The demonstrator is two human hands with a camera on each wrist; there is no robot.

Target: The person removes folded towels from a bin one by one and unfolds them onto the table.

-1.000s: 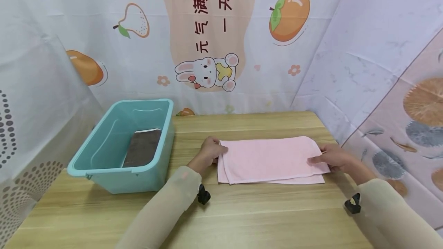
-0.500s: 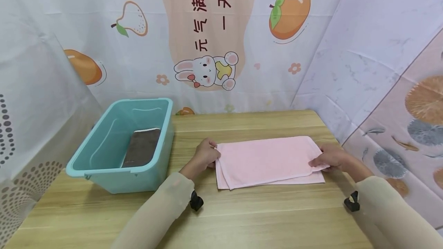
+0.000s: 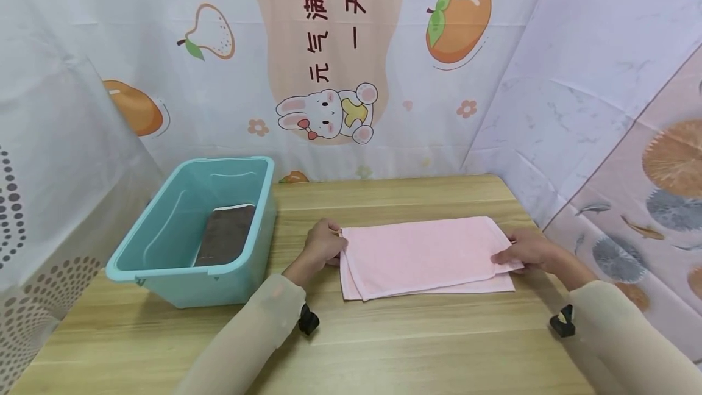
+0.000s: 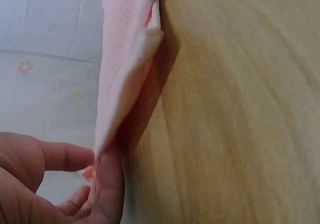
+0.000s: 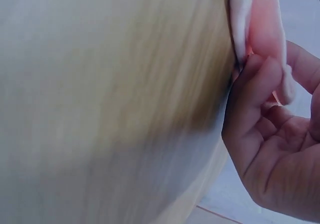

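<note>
A folded pink towel lies across the wooden table in the head view, its upper layer slightly skewed over the lower one. At its left end my left hand pinches the edge. In the left wrist view, the thumb and a finger of that hand meet at the towel's border, close over the wood. My right hand holds the right end, thumb on top. Seen from the right wrist, the fingers of the right hand curl under the towel, with layers parted near the fingertips.
Left of the towel stands a turquoise plastic bin with a dark brown folded cloth-like item inside. Printed curtains hang behind and at both sides of the wooden table.
My left hand has shifted a little left and towards me with the towel's left end, so the upper layer now slants slightly. The right hand stays almost in place.
</note>
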